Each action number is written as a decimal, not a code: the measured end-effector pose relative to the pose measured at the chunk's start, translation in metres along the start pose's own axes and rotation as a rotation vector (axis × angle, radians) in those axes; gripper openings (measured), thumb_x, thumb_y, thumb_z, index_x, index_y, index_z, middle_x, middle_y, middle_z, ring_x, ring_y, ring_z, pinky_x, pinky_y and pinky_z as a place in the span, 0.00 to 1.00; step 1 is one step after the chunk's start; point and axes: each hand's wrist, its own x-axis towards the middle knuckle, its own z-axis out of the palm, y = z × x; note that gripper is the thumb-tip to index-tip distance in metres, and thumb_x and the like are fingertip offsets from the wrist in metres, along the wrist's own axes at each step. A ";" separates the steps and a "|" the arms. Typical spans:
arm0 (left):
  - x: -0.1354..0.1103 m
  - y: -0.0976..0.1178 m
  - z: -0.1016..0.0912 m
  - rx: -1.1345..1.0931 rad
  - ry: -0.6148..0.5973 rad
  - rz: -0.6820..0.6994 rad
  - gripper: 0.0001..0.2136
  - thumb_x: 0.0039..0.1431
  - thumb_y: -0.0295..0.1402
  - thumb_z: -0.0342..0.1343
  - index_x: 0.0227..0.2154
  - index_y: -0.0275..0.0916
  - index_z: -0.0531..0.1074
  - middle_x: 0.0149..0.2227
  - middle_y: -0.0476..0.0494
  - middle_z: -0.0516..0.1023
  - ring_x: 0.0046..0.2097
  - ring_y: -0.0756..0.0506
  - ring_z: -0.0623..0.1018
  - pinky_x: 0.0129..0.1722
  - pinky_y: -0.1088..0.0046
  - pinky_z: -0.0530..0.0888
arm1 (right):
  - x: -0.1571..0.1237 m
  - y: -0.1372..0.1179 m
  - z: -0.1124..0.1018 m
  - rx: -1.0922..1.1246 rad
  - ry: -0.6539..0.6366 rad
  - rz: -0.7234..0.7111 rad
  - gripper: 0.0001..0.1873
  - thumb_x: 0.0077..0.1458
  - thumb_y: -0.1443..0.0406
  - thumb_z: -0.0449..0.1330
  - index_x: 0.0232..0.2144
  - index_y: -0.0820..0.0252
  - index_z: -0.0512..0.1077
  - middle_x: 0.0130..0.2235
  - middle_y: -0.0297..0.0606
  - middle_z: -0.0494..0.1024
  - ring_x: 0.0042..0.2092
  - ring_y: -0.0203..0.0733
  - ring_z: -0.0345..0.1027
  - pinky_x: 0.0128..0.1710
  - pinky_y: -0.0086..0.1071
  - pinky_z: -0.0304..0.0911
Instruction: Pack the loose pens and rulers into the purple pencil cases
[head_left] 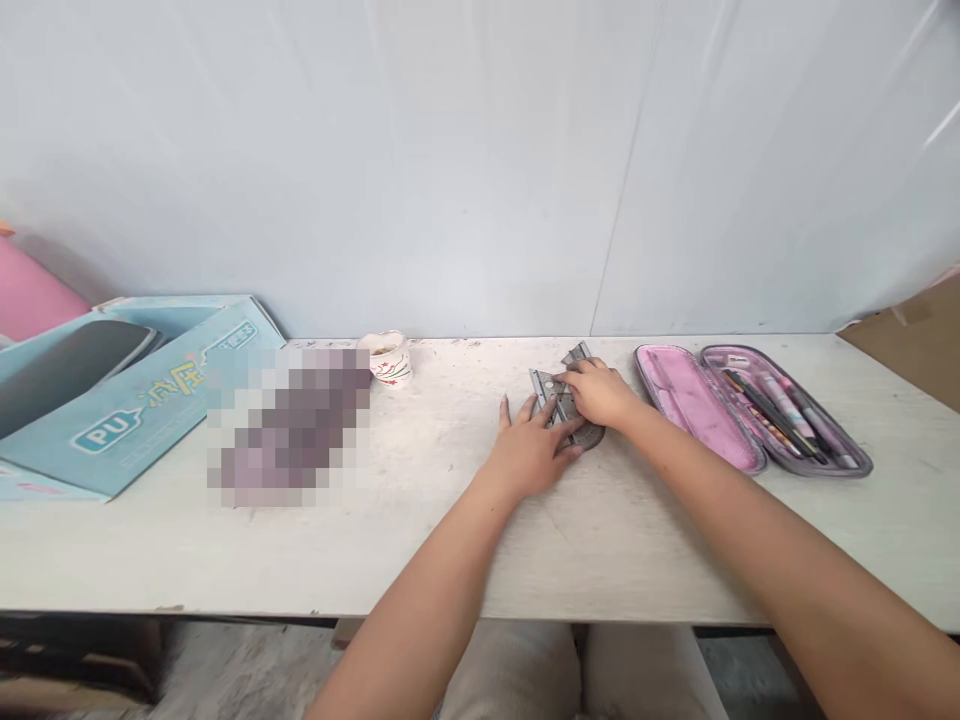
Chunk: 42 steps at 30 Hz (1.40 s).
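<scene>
Grey ruler set [561, 405], risk: its pieces are sitting loosely stacked, so uneven pressure from either hand could make them slide apart, and a slip to the right could knock the open pencil case [694, 410] and scatter its pens [780, 415].
Set condition: translucent rulers are lying across a dark protractor [589, 436]; markings are too small to read.
Set location: resting on the worktop [450, 545], right of centre, just beside the pencil case.
Right hand [592, 392]: curling over the set's top, fingers [571, 372] closing narrowly and holding it.
Left hand [531, 452]: lying at the set's lower left, fingers [546, 414] spreading wide, tips touching its edge.
Surroundings: a ceramic cup [388, 358] and a blue box [142, 400] are standing well left.
</scene>
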 end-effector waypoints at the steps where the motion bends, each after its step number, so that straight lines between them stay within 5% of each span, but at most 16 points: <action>1: 0.000 0.000 0.001 -0.004 -0.004 0.019 0.23 0.58 0.50 0.40 0.57 0.57 0.56 0.63 0.43 0.53 0.63 0.34 0.51 0.57 0.40 0.40 | 0.001 -0.001 -0.001 0.027 -0.008 0.006 0.22 0.56 0.68 0.46 0.50 0.49 0.67 0.55 0.42 0.66 0.56 0.50 0.53 0.49 0.46 0.56; 5: 0.004 -0.001 0.002 0.007 0.048 -0.050 0.26 0.60 0.46 0.38 0.58 0.41 0.54 0.61 0.35 0.58 0.62 0.37 0.55 0.59 0.44 0.43 | 0.005 -0.004 -0.005 0.399 0.054 0.127 0.18 0.53 0.69 0.50 0.45 0.55 0.72 0.51 0.45 0.70 0.56 0.50 0.54 0.54 0.46 0.50; 8: 0.009 -0.004 0.003 0.029 0.118 -0.139 0.24 0.63 0.41 0.35 0.56 0.31 0.57 0.57 0.32 0.64 0.60 0.39 0.59 0.59 0.50 0.48 | 0.013 -0.007 -0.009 0.628 0.123 0.245 0.20 0.56 0.66 0.46 0.49 0.59 0.68 0.51 0.45 0.70 0.53 0.43 0.60 0.52 0.39 0.55; 13: 0.012 -0.007 0.007 0.062 0.144 -0.154 0.24 0.63 0.40 0.35 0.54 0.27 0.59 0.57 0.30 0.63 0.59 0.38 0.61 0.59 0.53 0.52 | 0.026 -0.020 -0.011 0.856 0.122 0.414 0.28 0.59 0.54 0.35 0.55 0.60 0.59 0.55 0.46 0.66 0.48 0.39 0.66 0.37 0.30 0.66; 20: 0.012 -0.008 0.009 0.057 0.111 -0.196 0.25 0.63 0.38 0.35 0.55 0.24 0.58 0.58 0.29 0.61 0.61 0.39 0.57 0.59 0.52 0.52 | 0.041 -0.049 -0.006 0.994 0.043 0.525 0.32 0.56 0.47 0.38 0.51 0.63 0.62 0.55 0.50 0.65 0.48 0.44 0.65 0.37 0.35 0.67; 30: 0.011 -0.007 0.012 0.071 0.152 -0.239 0.26 0.63 0.40 0.34 0.54 0.24 0.60 0.58 0.28 0.61 0.60 0.37 0.60 0.59 0.54 0.55 | 0.065 -0.043 -0.018 0.947 -0.075 0.433 0.38 0.53 0.42 0.34 0.52 0.63 0.60 0.58 0.51 0.60 0.50 0.46 0.63 0.34 0.36 0.67; 37: 0.012 -0.008 0.011 0.089 0.169 -0.289 0.28 0.61 0.38 0.37 0.58 0.20 0.53 0.60 0.27 0.56 0.61 0.35 0.57 0.59 0.55 0.54 | 0.058 -0.054 -0.005 0.739 -0.072 0.220 0.18 0.51 0.63 0.54 0.44 0.65 0.67 0.43 0.50 0.74 0.46 0.47 0.67 0.45 0.37 0.60; 42: 0.005 0.002 0.004 0.147 0.299 -0.213 0.27 0.60 0.36 0.41 0.59 0.24 0.50 0.63 0.28 0.49 0.63 0.35 0.53 0.60 0.53 0.53 | 0.036 -0.049 -0.024 0.687 0.048 0.107 0.19 0.52 0.68 0.51 0.48 0.61 0.64 0.44 0.45 0.75 0.47 0.44 0.66 0.47 0.35 0.58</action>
